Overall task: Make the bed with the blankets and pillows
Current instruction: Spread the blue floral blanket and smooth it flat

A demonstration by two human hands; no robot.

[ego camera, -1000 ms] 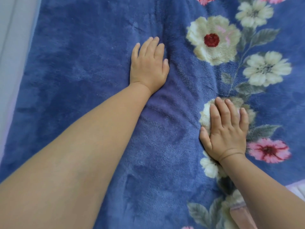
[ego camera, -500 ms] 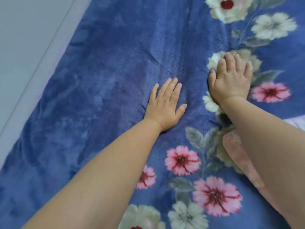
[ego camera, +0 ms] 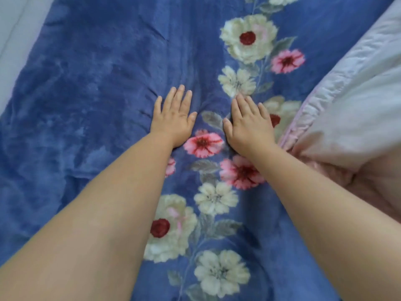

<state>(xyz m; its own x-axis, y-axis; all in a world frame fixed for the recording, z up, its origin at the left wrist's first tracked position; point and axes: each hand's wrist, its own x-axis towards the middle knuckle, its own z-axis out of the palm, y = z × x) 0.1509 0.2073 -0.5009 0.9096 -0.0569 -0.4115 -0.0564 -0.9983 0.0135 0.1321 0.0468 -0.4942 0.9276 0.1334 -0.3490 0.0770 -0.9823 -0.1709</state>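
A blue fleece blanket (ego camera: 91, 109) with a band of cream and pink flowers covers the bed across almost the whole view. My left hand (ego camera: 174, 117) lies flat on it, palm down, fingers straight, with small creases bunched just left of it. My right hand (ego camera: 247, 122) presses flat beside it on the flower band, fingers straight. About a hand's width separates the two hands. A pale pink and white pillow or quilt (ego camera: 355, 118) with a satin edge lies on the blanket at the right.
The blanket's left edge runs diagonally at the upper left, with a pale grey surface (ego camera: 15, 35) beyond it. A pink fold of fabric (ego camera: 325, 172) sits right of my right forearm.
Both hands have slid along the blanket and now sit side by side. The view has shifted, bringing the pale pillow or quilt into sight at the right.
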